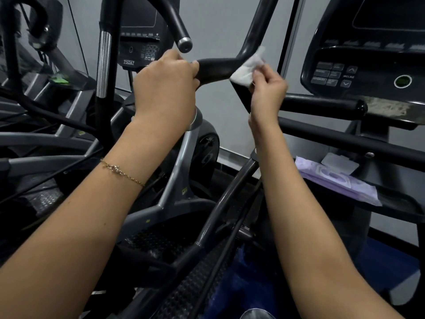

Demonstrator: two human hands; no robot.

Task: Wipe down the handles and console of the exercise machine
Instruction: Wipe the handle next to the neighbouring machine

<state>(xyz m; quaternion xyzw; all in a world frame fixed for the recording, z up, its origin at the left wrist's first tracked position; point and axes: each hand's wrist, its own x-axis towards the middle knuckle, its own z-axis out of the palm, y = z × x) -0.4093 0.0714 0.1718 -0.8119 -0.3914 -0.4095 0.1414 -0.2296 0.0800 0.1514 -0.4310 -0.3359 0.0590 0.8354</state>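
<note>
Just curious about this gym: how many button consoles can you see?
2. The 750AT console stands above the left hand gripping the handle; the larger console fills the upper right, beyond the right hand holding the wipe. Others may lie hidden outside the view.

Printed "750AT" at foot of left console (138, 42). Marked "INCLINE" between arrow keys (351, 70) on right console (372, 63). Elsewhere too blurred.

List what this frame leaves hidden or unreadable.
Head view only.
1. Handle end: hidden inside the left hand.
2. Handle surface under the wipe: covered by it; the right hand pinches it.
3. Console screen: cut off by top and right edges.
4. Most console button labels: blurred.
5. Wipe pack print: blurred.
</note>
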